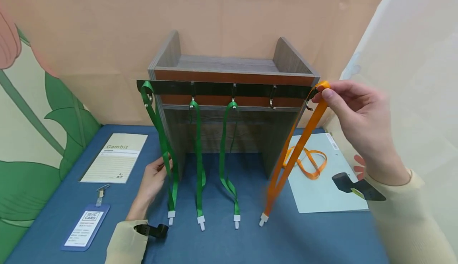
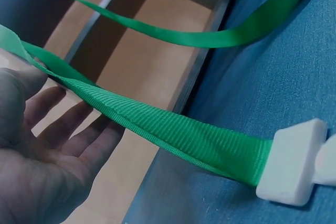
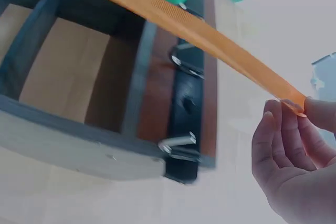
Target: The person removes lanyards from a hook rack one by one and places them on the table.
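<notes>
My right hand pinches the top loop of an orange lanyard between thumb and fingertips. The loop is beside the rightmost hook of a black hook rail; in the right wrist view the strap is apart from that hook. Its white clip hangs low. At the left, my left hand lightly holds the strap of the leftmost green lanyard, thumb and fingers about it in the left wrist view. Two more green lanyards hang from middle hooks; one hook is bare.
The rail crosses a grey wooden shelf on a blue cloth. A Gambit notepad and a blue ID card holder lie left. Right, another orange lanyard lies on a pale clipboard-like sheet.
</notes>
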`<control>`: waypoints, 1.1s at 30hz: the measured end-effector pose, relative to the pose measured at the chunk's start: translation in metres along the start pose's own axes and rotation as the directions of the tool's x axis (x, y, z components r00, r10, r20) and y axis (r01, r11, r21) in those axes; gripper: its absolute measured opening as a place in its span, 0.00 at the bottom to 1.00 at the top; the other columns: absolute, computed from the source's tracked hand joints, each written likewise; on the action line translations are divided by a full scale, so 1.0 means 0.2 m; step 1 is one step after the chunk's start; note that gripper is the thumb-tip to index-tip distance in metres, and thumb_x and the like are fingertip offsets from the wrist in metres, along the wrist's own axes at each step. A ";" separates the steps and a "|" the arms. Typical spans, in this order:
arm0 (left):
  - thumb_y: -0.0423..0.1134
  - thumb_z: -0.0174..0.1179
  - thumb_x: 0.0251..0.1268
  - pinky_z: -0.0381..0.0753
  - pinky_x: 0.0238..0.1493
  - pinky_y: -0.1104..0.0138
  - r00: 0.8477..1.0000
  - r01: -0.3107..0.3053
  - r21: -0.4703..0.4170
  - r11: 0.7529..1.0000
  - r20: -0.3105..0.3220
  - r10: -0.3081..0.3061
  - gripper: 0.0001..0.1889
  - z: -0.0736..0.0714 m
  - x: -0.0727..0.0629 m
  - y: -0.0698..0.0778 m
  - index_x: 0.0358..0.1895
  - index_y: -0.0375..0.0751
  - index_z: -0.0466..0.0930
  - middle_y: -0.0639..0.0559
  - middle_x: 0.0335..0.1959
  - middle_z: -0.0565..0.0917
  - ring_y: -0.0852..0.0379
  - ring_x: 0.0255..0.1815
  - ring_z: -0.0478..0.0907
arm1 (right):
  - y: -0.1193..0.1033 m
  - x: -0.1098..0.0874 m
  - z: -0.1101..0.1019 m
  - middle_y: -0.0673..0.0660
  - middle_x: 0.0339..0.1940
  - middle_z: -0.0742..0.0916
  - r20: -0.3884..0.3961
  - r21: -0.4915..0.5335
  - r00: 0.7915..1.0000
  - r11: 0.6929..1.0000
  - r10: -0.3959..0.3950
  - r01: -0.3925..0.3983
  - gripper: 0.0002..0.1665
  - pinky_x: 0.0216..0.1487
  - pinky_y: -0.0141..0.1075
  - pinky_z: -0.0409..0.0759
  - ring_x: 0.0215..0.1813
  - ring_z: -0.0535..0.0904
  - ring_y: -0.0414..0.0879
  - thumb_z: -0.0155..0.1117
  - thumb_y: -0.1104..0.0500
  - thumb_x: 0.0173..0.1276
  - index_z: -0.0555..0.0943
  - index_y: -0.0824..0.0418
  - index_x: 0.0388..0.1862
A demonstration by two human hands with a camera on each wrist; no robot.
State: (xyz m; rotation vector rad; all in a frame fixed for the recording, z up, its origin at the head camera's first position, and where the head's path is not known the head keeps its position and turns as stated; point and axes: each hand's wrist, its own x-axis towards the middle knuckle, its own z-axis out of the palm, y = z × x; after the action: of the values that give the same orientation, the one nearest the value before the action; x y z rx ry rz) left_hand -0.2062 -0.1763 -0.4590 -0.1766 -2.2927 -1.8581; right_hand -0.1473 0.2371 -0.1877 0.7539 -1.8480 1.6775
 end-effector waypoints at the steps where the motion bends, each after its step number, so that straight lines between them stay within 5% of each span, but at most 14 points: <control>1: 0.38 0.53 0.73 0.76 0.37 0.72 1.000 -0.001 -0.002 1.000 0.001 0.001 0.18 0.00 0.00 0.00 0.56 0.26 0.76 0.33 0.45 0.81 0.63 0.39 0.78 | -0.02 0.00 -0.01 0.67 0.31 0.85 -0.010 0.017 1.000 1.000 0.002 -0.002 0.10 0.47 0.35 0.77 0.34 0.82 0.53 0.61 0.76 0.62 0.78 0.84 0.41; 20: 0.35 0.52 0.73 0.75 0.38 0.72 1.000 0.000 0.001 1.000 -0.008 0.000 0.17 -0.01 0.00 -0.01 0.56 0.25 0.75 0.34 0.47 0.80 0.61 0.39 0.78 | -0.04 0.15 -0.29 0.68 0.33 0.85 -0.174 0.090 0.985 0.996 0.017 -0.001 0.15 0.43 0.34 0.79 0.34 0.82 0.54 0.65 0.74 0.59 0.76 0.87 0.41; 33: 0.38 0.53 0.73 0.76 0.39 0.73 1.000 0.017 0.000 1.000 -0.001 -0.017 0.19 0.00 0.00 -0.01 0.57 0.25 0.74 0.32 0.51 0.78 0.66 0.41 0.78 | 0.04 0.16 -0.52 0.64 0.32 0.86 -0.228 -0.023 0.972 0.997 0.066 -0.073 0.17 0.42 0.30 0.78 0.36 0.82 0.51 0.67 0.70 0.60 0.78 0.83 0.43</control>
State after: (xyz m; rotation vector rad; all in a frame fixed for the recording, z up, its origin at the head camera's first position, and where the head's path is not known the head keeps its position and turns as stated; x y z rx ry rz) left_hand -0.2063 -0.1758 -0.4606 -0.1565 -2.3002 -1.8656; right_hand -0.1737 0.3393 -0.1620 0.4672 -1.7535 1.6965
